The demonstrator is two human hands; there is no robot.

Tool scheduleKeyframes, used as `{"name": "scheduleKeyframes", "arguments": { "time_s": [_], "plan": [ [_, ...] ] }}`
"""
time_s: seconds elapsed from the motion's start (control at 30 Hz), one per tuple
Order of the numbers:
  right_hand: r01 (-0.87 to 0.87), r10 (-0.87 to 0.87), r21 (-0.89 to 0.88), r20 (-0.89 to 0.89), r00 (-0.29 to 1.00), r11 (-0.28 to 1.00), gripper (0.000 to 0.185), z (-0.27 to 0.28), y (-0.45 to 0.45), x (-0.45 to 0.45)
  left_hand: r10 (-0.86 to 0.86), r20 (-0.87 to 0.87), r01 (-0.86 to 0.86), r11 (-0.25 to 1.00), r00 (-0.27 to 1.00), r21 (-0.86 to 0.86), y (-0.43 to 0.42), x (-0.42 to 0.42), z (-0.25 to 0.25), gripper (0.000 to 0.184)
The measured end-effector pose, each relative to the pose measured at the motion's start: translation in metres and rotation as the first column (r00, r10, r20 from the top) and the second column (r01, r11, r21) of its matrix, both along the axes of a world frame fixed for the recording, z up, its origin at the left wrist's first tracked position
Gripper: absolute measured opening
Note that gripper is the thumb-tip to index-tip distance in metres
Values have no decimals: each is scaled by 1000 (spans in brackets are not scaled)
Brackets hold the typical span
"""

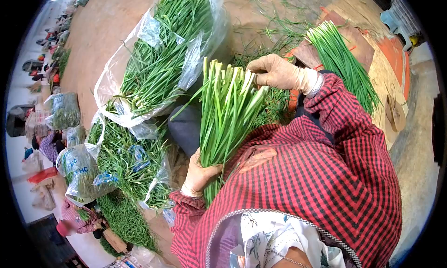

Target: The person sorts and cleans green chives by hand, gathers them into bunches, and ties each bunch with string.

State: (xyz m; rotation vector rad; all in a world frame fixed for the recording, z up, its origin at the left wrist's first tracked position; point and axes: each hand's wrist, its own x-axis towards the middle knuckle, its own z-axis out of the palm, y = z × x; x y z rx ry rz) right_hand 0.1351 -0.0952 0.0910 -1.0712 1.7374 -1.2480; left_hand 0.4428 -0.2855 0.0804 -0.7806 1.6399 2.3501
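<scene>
A bunch of long green stalks (226,112) with pale cut ends lies across my lap, the pale ends pointing away from me. My left hand (200,172), in a pale glove, is wrapped round its lower, leafy part. At the top of the bunch, my gloved right hand (281,73) has thumb and fingers pinched together beside the pale ends; what lies between the fingertips is too small to make out. A neat bundle of similar stalks (344,63) rests on a brown board (363,47) to the right.
Open plastic bags of green stalks (163,54) and loose greens (128,168) stand at my left. Trimmings (284,30) litter the floor ahead. A sandal (395,113) and a blue stool (396,23) are at the right. Another person (77,217) sits at the lower left among filled bags.
</scene>
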Motion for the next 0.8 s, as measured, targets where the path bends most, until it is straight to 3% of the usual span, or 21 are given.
{"name": "scheduleKeyframes", "arguments": {
  "time_s": [0.03, 0.07, 0.1, 0.2, 0.23, 0.3, 0.37, 0.43, 0.53, 0.6, 0.7, 0.77, 0.8],
  "plan": [
    [18, -17, 51, -13, 1000, 999, 18, 2, 1, -1, -26, 1, 26, 999, 1000, -26, -2, 1, -1, 51],
    [29, -32, -26, -107, 994, 999, 17, -7, 6, -6, -52, 2, 52, 997, 999, -52, -5, 3, -2, 51],
    [93, -84, 69, -127, 988, 993, 16, 0, 10, -8, -53, 3, 53, 997, 999, -51, -5, 3, 1, 51],
    [396, -376, 179, -137, 917, 901, 17, -8, 26, -39, -83, 19, 84, 996, 996, -43, -11, 10, 6, 54],
    [411, -420, 207, 0, 908, 888, 20, -7, 30, -44, -83, 20, 83, 996, 996, -41, -11, 11, 5, 54],
    [277, -279, 55, 27, 960, 959, 28, 4, 25, -31, -52, 12, 52, 999, 999, -8, -8, 9, 5, 57],
    [11, -10, 8, -133, 991, 1000, 33, 5, 14, -12, -95, 6, 95, 993, 995, -70, -6, 2, 5, 59],
    [-8, 17, 80, -107, 994, 997, 29, 8, 6, 2, -85, -28, 86, 996, 996, 35, -5, 0, 1, 59],
    [-10, 10, -5, -52, 999, 1000, 31, 3, 2, 5, -86, -11, 86, 995, 996, 42, -5, 3, 3, 60],
    [32, -49, -118, -147, 988, 992, 25, 0, 3, 4, -102, -20, 101, 994, 995, -43, -7, 4, 0, 59],
    [229, -219, 33, -193, 957, 973, 19, 13, 14, -15, -55, -9, 54, 992, 998, -117, -4, 3, 2, 54],
    [476, -432, 82, -310, 847, 876, 26, -7, 34, -66, -88, 13, 89, 981, 996, -174, -7, 7, 6, 57],
    [472, -428, 83, -311, 849, 877, 26, -11, 42, -76, -84, 25, 88, 974, 996, -211, -8, 8, 7, 58]
  ]
}}
